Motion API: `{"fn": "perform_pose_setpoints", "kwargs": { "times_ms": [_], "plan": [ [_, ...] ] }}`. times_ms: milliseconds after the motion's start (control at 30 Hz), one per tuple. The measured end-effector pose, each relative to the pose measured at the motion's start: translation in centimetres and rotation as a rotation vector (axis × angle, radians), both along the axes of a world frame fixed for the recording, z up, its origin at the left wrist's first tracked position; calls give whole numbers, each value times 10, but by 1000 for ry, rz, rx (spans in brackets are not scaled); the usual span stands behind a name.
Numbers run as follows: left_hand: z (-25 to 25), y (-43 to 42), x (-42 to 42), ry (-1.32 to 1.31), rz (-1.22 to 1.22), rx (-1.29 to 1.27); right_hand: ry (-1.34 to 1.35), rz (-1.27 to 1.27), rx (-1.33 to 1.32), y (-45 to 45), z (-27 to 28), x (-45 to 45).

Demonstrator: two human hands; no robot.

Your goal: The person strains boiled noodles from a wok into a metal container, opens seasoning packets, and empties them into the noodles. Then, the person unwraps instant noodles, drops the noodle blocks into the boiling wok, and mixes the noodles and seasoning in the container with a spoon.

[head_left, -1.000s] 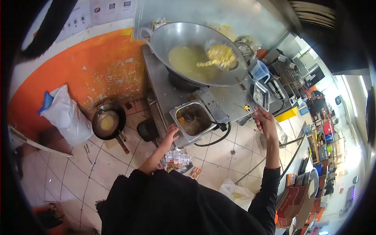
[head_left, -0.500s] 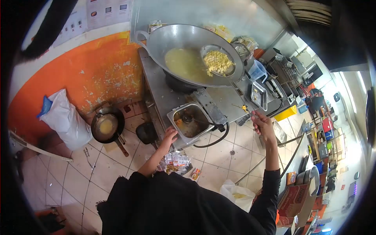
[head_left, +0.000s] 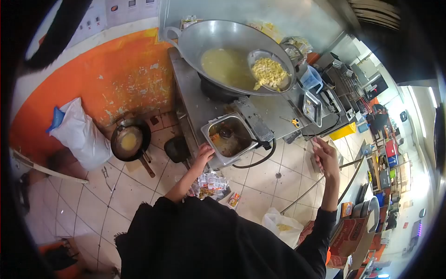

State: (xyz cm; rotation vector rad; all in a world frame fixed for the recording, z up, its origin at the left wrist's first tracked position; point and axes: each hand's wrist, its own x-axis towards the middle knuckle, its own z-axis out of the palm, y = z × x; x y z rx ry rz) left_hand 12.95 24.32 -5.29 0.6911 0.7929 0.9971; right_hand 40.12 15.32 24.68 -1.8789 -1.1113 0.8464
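My right hand (head_left: 326, 157) is closed around the end of a thin handle, which runs up to a strainer (head_left: 279, 55). Yellow noodles (head_left: 269, 73) fill the strainer, which leans inside a large metal wok (head_left: 190, 46) above pale yellow liquid (head_left: 223, 65). My left hand (head_left: 203, 156) rests at the near-left edge of a rectangular steel container (head_left: 226, 160), its fingers partly spread and touching near the rim. Inside that container a dark ladle (head_left: 226, 132) stands in brownish liquid with orange bits.
Scissors (head_left: 291, 122) and a metal tray (head_left: 311, 109) lie on the steel counter (head_left: 274, 109). A blue jug (head_left: 310, 78) stands beyond. On the floor are a black pan (head_left: 131, 142), a white sack (head_left: 81, 135) and a plastic bag (head_left: 281, 228); a cardboard box (head_left: 353, 232) is at right.
The view has shifted, so most things appear slightly farther right. My right hand still holds the strainer's handle, and my left hand stays by the steel container. The noodles remain in the strainer.
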Motion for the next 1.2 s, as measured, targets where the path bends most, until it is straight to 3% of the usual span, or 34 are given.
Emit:
{"fn": "perform_pose_setpoints", "kwargs": {
  "times_ms": [167, 600, 800, 1200],
  "plan": [
    [12, -2, -3, 3, 8, -9, 92, -35, 53, -47, 8, 5],
    [12, -2, -5, 23, -20, -19, 74, -115, -127, -139, 3, -10],
    [2, -2, -5, -75, -18, -4, 161, -129, -152, -149, -11, -22],
    [19, 0, -4, -32, -12, -40, 143, -148, -233, -162, -13, -22]
  ]
}}
